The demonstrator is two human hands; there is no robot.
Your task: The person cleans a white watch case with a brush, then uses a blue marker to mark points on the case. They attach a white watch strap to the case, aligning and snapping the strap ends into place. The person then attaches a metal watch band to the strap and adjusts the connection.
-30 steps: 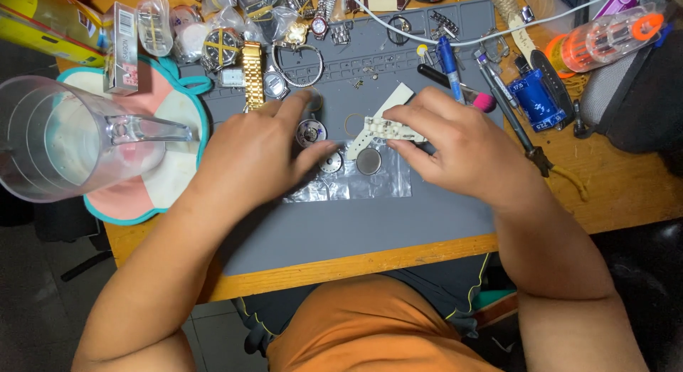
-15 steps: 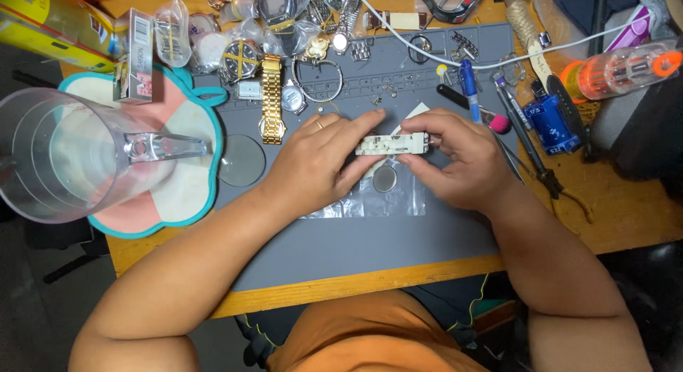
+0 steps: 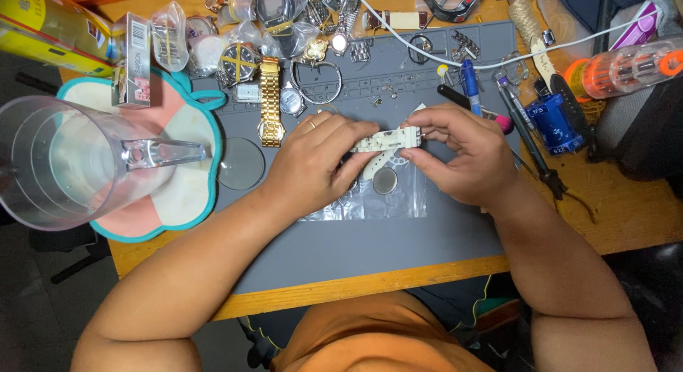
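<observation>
Grey mat (image 3: 370,251) lies open near the body (watches (image 3: 270,102) crowd its far edge).

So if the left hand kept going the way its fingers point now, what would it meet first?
Its fingers point right, along the white strap piece they pinch. The left hand would probably meet the right hand first, which grips the far end; the depth between them is unclear.

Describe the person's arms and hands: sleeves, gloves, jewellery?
Both arms are bare to the frame edge, no sleeves showing. Both hands are bare, no gloves. The left hand wears a thin gold-coloured ring on one finger. The right hand shows no ring or wristwear. No watch or band on either wrist. An orange garment covers the lap.
</observation>
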